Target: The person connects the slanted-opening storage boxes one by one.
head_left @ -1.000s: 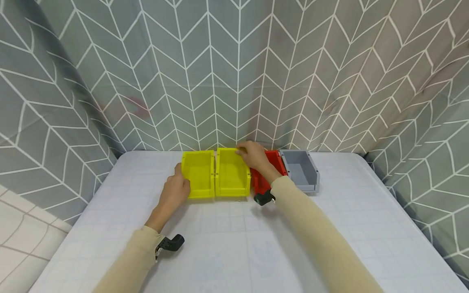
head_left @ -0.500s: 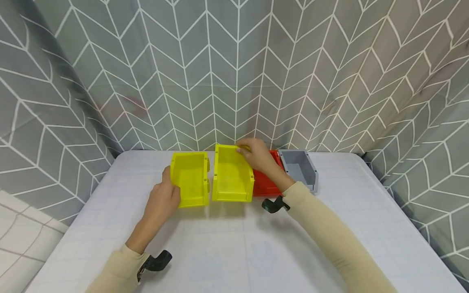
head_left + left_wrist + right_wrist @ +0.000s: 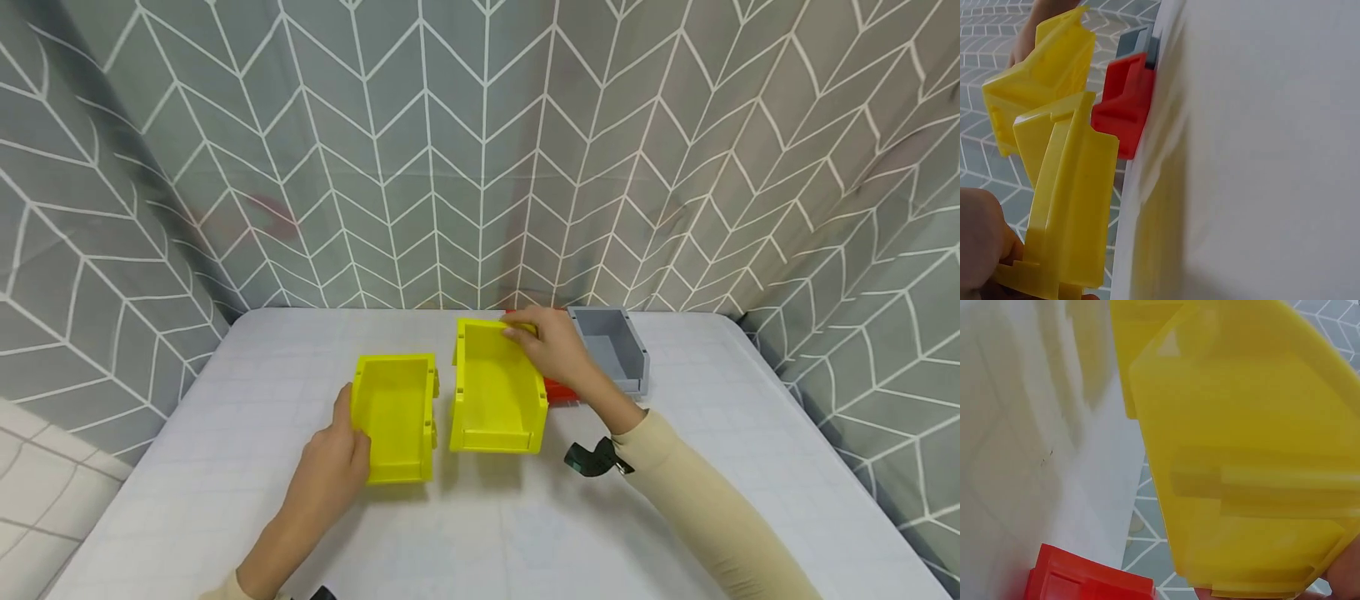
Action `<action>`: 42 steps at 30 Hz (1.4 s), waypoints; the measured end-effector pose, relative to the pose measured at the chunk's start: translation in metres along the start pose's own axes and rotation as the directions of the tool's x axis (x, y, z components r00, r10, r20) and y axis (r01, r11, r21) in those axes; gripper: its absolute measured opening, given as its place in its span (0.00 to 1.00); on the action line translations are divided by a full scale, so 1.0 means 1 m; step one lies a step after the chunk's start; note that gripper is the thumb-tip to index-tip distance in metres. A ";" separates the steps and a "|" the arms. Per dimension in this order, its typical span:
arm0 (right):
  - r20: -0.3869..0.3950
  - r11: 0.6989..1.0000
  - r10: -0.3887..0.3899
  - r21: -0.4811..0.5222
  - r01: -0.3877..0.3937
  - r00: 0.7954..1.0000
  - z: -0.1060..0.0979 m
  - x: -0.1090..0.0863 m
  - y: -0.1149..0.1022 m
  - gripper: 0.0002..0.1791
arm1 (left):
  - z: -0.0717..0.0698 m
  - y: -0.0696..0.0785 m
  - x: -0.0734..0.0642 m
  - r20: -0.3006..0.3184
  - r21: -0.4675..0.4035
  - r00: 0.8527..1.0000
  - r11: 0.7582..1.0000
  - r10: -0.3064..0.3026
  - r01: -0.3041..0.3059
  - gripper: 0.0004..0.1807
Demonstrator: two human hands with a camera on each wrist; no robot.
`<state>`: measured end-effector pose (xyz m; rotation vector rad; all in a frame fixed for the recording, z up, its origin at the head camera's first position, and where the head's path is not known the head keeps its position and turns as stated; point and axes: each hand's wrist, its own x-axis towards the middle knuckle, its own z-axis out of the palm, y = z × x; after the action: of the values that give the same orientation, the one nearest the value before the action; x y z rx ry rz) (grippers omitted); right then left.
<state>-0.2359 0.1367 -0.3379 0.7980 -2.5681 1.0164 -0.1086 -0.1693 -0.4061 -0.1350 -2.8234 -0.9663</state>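
Head view shows two boxes held up together over the cloth-covered counter [image 3: 465,550], apparently the step in hand. The left grip [image 3: 327,467] pinches the side wall of the left yellow box [image 3: 394,417]; the right grip [image 3: 551,348] pinches the far rim of the right yellow box [image 3: 497,387], tilted, with a gap between. The next move likely calls for an even, steady hold. Smooth, seemingly hard plastic forms both open-topped shapes, low-lipped in front; a red box [image 3: 1125,106] and grey box [image 3: 607,343] sit behind.

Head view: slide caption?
Left grip holds rectangular yellow plastic bin, right grip another yellow bin; red plastic bin and grey plastic bin behind.
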 end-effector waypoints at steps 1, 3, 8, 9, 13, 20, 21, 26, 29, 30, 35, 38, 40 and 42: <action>0.001 1.000 0.000 0.004 0.000 1.000 -0.001 -0.002 -0.002 0.11 | 0.001 0.001 -0.003 0.004 0.005 1.000 1.000 -0.004 0.004 0.38; 0.006 1.000 0.004 0.009 -0.004 1.000 -0.003 -0.007 -0.005 0.11 | 0.002 0.004 -0.008 0.010 0.019 1.000 1.000 -0.013 0.012 0.38; 0.018 0.999 0.027 0.023 -0.027 0.999 -0.006 -0.019 -0.012 0.12 | 0.005 0.008 -0.019 0.025 0.024 0.999 0.999 -0.032 0.031 0.38; 0.021 0.999 0.034 0.022 -0.035 0.999 -0.006 -0.022 -0.013 0.12 | 0.006 0.008 -0.022 0.028 0.025 0.999 0.999 -0.034 0.033 0.38; 0.029 0.999 0.039 0.008 -0.039 0.999 -0.007 -0.031 -0.018 0.12 | 0.010 0.008 -0.030 0.042 0.037 0.998 0.998 -0.047 0.045 0.38; 0.025 1.000 0.012 0.027 -0.012 1.000 -0.010 -0.043 -0.021 0.12 | 0.023 0.005 -0.045 0.055 0.050 0.997 0.998 -0.048 0.046 0.38; 0.028 0.999 0.011 0.030 -0.012 1.000 -0.010 -0.044 -0.022 0.12 | 0.024 0.005 -0.047 0.055 0.051 0.997 0.998 -0.046 0.043 0.39; 0.033 0.999 0.010 0.040 -0.011 0.999 -0.011 -0.048 -0.022 0.12 | 0.017 0.009 -0.044 0.096 0.066 0.990 0.993 -0.104 0.098 0.41; 0.031 0.999 0.015 0.040 -0.016 0.999 -0.011 -0.051 -0.023 0.12 | 0.008 0.009 -0.033 0.134 0.080 0.982 0.989 -0.136 0.126 0.47; 0.032 0.999 0.019 0.040 -0.020 0.999 -0.011 -0.052 -0.023 0.12 | 0.005 0.008 -0.029 0.141 0.075 0.982 0.990 -0.128 0.118 0.48; 0.040 0.999 0.039 0.026 -0.040 0.998 -0.008 -0.055 -0.026 0.13 | 0.001 -0.007 -0.008 0.133 -0.043 0.990 0.998 0.052 -0.046 0.45; 0.046 0.999 0.037 0.035 -0.039 0.998 -0.005 -0.057 -0.027 0.13 | 0.003 -0.013 -0.001 0.130 -0.090 0.985 0.990 0.117 -0.105 0.42; 0.045 0.998 0.038 0.050 -0.041 0.998 -0.004 -0.058 -0.027 0.13 | 0.004 -0.014 0.002 0.121 -0.090 0.983 0.988 0.138 -0.128 0.42; 0.041 0.997 0.051 0.058 -0.053 0.998 -0.003 -0.059 -0.027 0.13 | 0.005 -0.014 0.005 0.107 -0.087 0.983 0.986 0.151 -0.142 0.42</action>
<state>-0.1721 0.1460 -0.3463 0.7767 -2.6161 1.1071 -0.1155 -0.1767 -0.4177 -0.4143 -2.8282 -1.0678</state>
